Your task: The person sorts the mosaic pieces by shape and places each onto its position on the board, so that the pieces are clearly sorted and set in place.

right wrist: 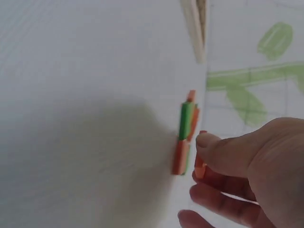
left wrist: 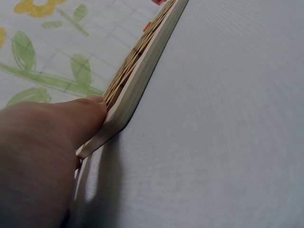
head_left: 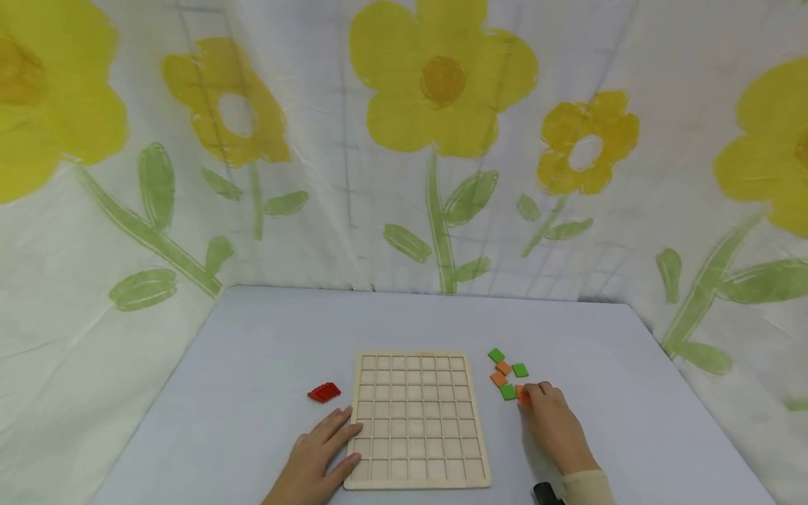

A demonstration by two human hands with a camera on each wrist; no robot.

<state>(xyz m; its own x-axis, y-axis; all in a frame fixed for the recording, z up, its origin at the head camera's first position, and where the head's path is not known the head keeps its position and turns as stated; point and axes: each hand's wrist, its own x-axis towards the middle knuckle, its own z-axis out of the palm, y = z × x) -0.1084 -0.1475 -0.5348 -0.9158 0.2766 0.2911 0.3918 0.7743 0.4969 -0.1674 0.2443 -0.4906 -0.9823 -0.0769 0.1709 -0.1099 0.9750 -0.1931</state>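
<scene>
My left hand (head_left: 315,456) rests at the left edge of a wooden grid board (head_left: 416,484), fingers spread and fairly straight. The left wrist view shows the thumb (left wrist: 90,114) pressing on the board's rim (left wrist: 137,85) near a corner. To the right of the board, my right hand (head_left: 555,424) pinches a small orange square tile (right wrist: 200,166) between thumb and fingers. Green tiles (head_left: 520,369) and orange tiles (head_left: 499,379) lie loosely just beyond those fingertips. The grid's square cells hold no tiles.
Several red tiles (head_left: 325,392) lean in an overlapping row left of the board. A black object (head_left: 546,493) shows beside the right sleeve (head_left: 588,487). The pale table (head_left: 290,330) ends at a curtain (head_left: 303,245) with yellow flowers.
</scene>
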